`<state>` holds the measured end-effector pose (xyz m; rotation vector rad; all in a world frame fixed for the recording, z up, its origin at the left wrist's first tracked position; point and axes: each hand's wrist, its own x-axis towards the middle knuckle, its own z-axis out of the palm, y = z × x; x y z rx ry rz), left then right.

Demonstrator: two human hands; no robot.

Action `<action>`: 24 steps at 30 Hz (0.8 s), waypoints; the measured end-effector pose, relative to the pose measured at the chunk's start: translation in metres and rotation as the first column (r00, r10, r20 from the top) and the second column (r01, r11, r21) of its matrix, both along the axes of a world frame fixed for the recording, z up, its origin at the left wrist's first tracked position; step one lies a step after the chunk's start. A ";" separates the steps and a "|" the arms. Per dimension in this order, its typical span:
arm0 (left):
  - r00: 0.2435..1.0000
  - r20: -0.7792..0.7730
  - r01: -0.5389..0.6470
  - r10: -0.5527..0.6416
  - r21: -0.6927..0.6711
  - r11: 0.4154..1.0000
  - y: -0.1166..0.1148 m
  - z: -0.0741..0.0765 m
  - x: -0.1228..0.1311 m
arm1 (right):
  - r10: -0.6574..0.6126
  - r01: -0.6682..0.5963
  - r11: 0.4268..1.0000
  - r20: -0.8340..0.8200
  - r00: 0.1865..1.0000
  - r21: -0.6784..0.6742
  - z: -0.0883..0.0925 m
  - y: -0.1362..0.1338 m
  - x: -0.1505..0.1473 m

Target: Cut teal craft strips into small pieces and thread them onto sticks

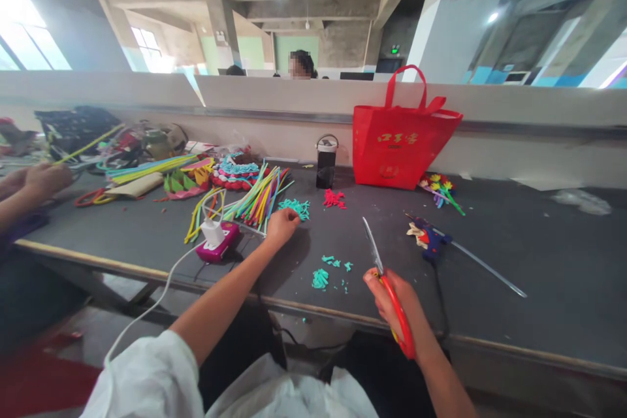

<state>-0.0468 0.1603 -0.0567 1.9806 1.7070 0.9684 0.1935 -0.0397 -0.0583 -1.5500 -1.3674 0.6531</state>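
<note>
My right hand (399,297) is closed round a pair of scissors (402,323) with red handles, the blades pointing up and away over the table. At the near edge of a pile of short teal pieces (296,208), my left hand (283,225) has its fingers pinched together; whatever they hold is too small to make out. A second cluster of teal cut bits (321,279) lies closer to me, with a few scattered crumbs beside it. Beyond my left hand sits a small heap of red pieces (334,198).
Pipe cleaners (262,196) lie bundled left, behind a magenta power strip (218,241) with a white plug and cable. A phone (325,168) leans against a cup. A red bag (392,150) stands behind; a metal rod (487,268) lies right. Another person's hand (46,183) works far left.
</note>
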 end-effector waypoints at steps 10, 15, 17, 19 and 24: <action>0.906 -0.267 0.352 -0.327 0.048 0.935 -0.032 0.011 0.021 | 0.115 -0.117 0.990 -0.021 0.993 -0.080 0.000 0.002 -0.001; 0.690 -0.534 0.581 -0.489 0.004 0.814 -0.065 0.011 0.045 | 0.138 -0.135 0.987 0.029 0.990 -0.090 -0.001 0.003 0.000; 0.654 -0.570 0.594 -0.497 -0.021 0.804 -0.068 0.009 0.049 | 0.136 -0.132 0.987 0.038 0.990 -0.088 0.000 0.003 0.000; 0.648 -0.574 0.594 -0.501 -0.032 0.804 -0.069 0.007 0.051 | 0.139 -0.134 0.987 0.045 0.989 -0.086 0.000 0.005 0.000; 0.795 -0.354 0.541 -0.493 0.045 0.840 -0.068 0.004 0.049 | 0.112 -0.110 0.994 0.083 0.990 -0.023 -0.002 0.021 -0.004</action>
